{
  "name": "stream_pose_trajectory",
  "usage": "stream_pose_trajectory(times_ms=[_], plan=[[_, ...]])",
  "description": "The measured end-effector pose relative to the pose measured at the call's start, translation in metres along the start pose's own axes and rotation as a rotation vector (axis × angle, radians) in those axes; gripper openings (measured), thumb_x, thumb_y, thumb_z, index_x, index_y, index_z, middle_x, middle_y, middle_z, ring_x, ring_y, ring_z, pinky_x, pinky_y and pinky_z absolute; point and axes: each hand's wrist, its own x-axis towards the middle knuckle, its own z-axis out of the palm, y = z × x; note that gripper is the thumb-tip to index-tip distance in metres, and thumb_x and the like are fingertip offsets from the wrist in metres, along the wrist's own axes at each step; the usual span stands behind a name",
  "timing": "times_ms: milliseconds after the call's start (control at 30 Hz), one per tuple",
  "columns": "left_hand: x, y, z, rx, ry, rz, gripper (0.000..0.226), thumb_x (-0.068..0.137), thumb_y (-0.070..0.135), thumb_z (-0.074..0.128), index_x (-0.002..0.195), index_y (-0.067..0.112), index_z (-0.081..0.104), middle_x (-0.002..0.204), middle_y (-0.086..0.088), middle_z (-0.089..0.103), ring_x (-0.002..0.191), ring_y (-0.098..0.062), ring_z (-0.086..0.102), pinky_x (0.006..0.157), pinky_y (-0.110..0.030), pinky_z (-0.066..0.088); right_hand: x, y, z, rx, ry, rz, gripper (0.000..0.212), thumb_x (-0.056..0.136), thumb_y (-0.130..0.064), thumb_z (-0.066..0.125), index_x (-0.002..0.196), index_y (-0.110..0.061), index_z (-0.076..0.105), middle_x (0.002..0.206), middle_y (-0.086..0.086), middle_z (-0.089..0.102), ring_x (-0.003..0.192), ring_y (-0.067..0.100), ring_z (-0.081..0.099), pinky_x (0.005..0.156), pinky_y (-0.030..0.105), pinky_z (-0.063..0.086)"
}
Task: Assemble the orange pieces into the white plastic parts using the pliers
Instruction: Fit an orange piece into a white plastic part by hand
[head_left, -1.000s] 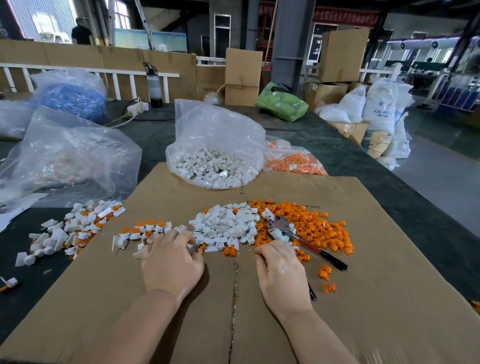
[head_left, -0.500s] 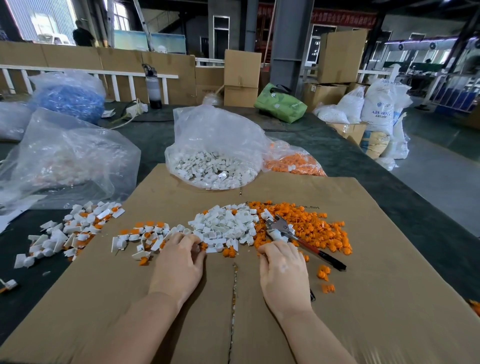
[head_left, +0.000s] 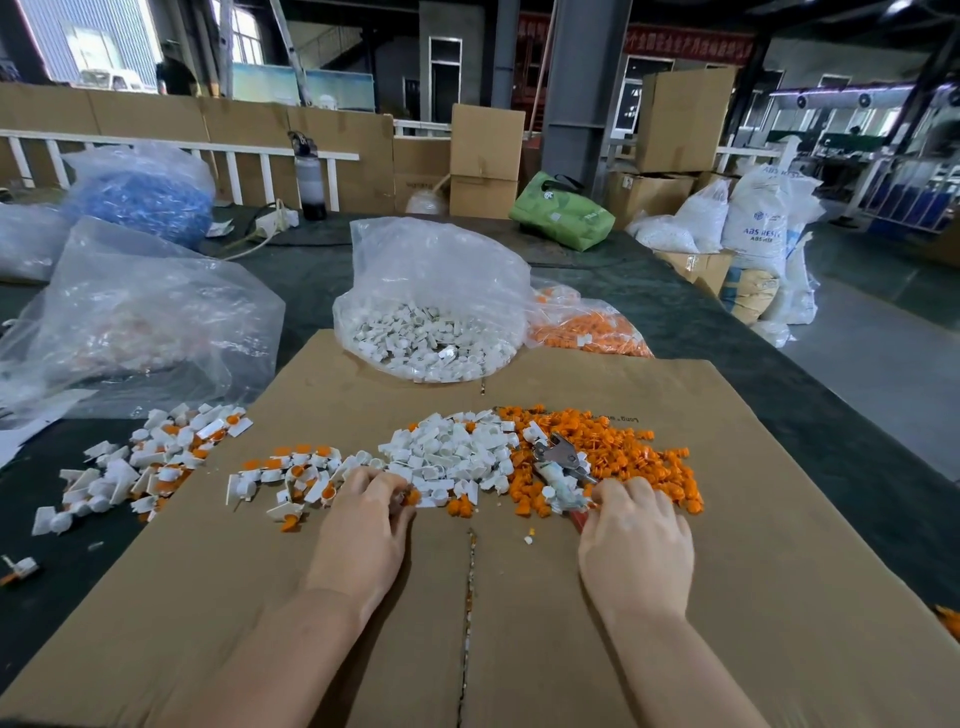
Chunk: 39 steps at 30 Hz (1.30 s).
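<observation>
A heap of white plastic parts (head_left: 452, 452) lies mid-cardboard, with a heap of orange pieces (head_left: 628, 452) touching it on the right. The pliers (head_left: 558, 460) lie across the seam of the two heaps, metal jaws pointing away from me. My right hand (head_left: 636, 540) covers their handles with curled fingers; a bit of red handle shows under the thumb side. My left hand (head_left: 363, 525) sits at the near edge of the white heap, fingertips curled round a small orange piece (head_left: 410, 497). Assembled white-and-orange parts (head_left: 291, 467) lie scattered to the left.
A sheet of brown cardboard (head_left: 727, 597) covers the dark table. A clear bag of white parts (head_left: 431, 332) and a bag of orange pieces (head_left: 587, 327) stand behind the heaps. A larger clear bag (head_left: 140, 317) sits left, with more assembled parts (head_left: 150, 462) in front of it.
My right hand has slid right onto the pliers' handles, hiding them. My left hand has moved right along the near edge of the white heap.
</observation>
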Motion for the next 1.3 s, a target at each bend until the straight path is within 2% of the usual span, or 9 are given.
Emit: stream_pose_trajectory(times_ms=[133, 367, 533, 600, 667, 800, 933, 1067, 1300], plan=[[0.000, 0.001, 0.000, 0.007, -0.007, -0.004, 0.019, 0.089, 0.028, 0.063, 0.106, 0.020, 0.062, 0.099, 0.012, 0.043, 0.084, -0.003, 0.047, 0.071, -0.011, 0.030, 0.009, 0.012, -0.007, -0.143, -0.093, 0.038, 0.017, 0.093, -0.022, 0.041, 0.103, -0.023, 0.054, 0.105, -0.005, 0.054, 0.101, 0.016, 0.050, 0.079, 0.026, 0.037], [0.000, 0.000, -0.002, 0.037, -0.035, -0.006, 0.026, 0.090, 0.026, 0.061, 0.115, 0.020, 0.061, 0.103, 0.010, 0.047, 0.094, -0.006, 0.051, 0.081, -0.011, 0.035, 0.007, -0.008, 0.007, 0.051, -0.153, -0.218, 0.017, 0.089, -0.007, 0.053, 0.101, -0.014, 0.063, 0.101, 0.004, 0.058, 0.098, 0.026, 0.053, 0.082, 0.034, 0.040], [-0.002, 0.000, -0.002, 0.021, -0.024, 0.002, 0.019, 0.092, 0.025, 0.057, 0.111, 0.022, 0.061, 0.100, 0.010, 0.055, 0.093, -0.004, 0.043, 0.077, -0.013, 0.031, 0.005, -0.020, 0.018, 0.014, -0.231, -0.353, 0.025, 0.097, -0.021, 0.045, 0.118, -0.027, 0.055, 0.122, -0.004, 0.048, 0.113, 0.019, 0.042, 0.090, 0.030, 0.031], [-0.003, 0.000, -0.002, 0.005, -0.009, -0.005, 0.016, 0.095, 0.026, 0.052, 0.108, 0.024, 0.061, 0.094, 0.011, 0.057, 0.088, -0.003, 0.042, 0.074, -0.015, 0.031, 0.006, -0.027, 0.013, -0.039, -0.194, -0.388, 0.017, 0.086, -0.024, 0.065, 0.102, -0.028, 0.066, 0.106, -0.002, 0.058, 0.097, 0.020, 0.053, 0.080, 0.032, 0.040], [-0.004, 0.000, -0.003, -0.025, 0.015, -0.040, 0.018, 0.097, 0.027, 0.047, 0.105, 0.024, 0.062, 0.089, 0.012, 0.055, 0.081, -0.001, 0.044, 0.069, -0.016, 0.031, 0.007, -0.029, 0.012, -0.030, -0.133, -0.421, 0.028, 0.051, -0.019, 0.090, 0.070, -0.023, 0.070, 0.073, -0.002, 0.062, 0.067, 0.019, 0.059, 0.060, 0.030, 0.047], [-0.006, 0.004, -0.006, -0.056, 0.072, -0.086, 0.018, 0.097, 0.028, 0.045, 0.102, 0.024, 0.062, 0.085, 0.012, 0.057, 0.078, -0.005, 0.051, 0.067, -0.020, 0.036, 0.010, -0.031, 0.008, -0.063, -0.063, -0.512, 0.038, 0.028, -0.001, 0.087, 0.053, -0.014, 0.061, 0.060, 0.002, 0.057, 0.054, 0.021, 0.056, 0.052, 0.027, 0.047], [-0.010, 0.018, -0.008, -0.276, 0.056, -0.137, 0.010, 0.095, 0.022, 0.052, 0.095, 0.030, 0.058, 0.084, 0.019, 0.058, 0.080, 0.001, 0.056, 0.064, -0.007, 0.038, 0.006, -0.029, 0.014, 0.143, -0.055, -0.389, 0.030, 0.049, 0.010, 0.082, 0.062, -0.010, 0.063, 0.064, 0.005, 0.059, 0.058, 0.024, 0.056, 0.054, 0.031, 0.051], [-0.012, 0.040, 0.003, -0.432, -0.020, -0.150, 0.015, 0.090, 0.019, 0.061, 0.097, 0.031, 0.057, 0.090, 0.020, 0.061, 0.083, 0.008, 0.056, 0.067, 0.002, 0.038, -0.005, -0.030, 0.016, 0.490, -0.121, -0.188, 0.007, 0.089, -0.006, 0.061, 0.090, -0.008, 0.068, 0.080, 0.002, 0.066, 0.074, 0.018, 0.059, 0.068, 0.026, 0.047], [-0.014, 0.061, 0.022, -0.576, -0.124, -0.216, 0.032, 0.077, 0.006, 0.074, 0.093, 0.028, 0.058, 0.082, 0.010, 0.061, 0.072, -0.004, 0.056, 0.064, -0.003, 0.041, -0.012, -0.027, 0.014, 0.628, -0.110, -0.107, 0.008, 0.092, -0.013, 0.059, 0.095, -0.013, 0.066, 0.085, -0.007, 0.066, 0.079, 0.006, 0.057, 0.071, 0.015, 0.042]])
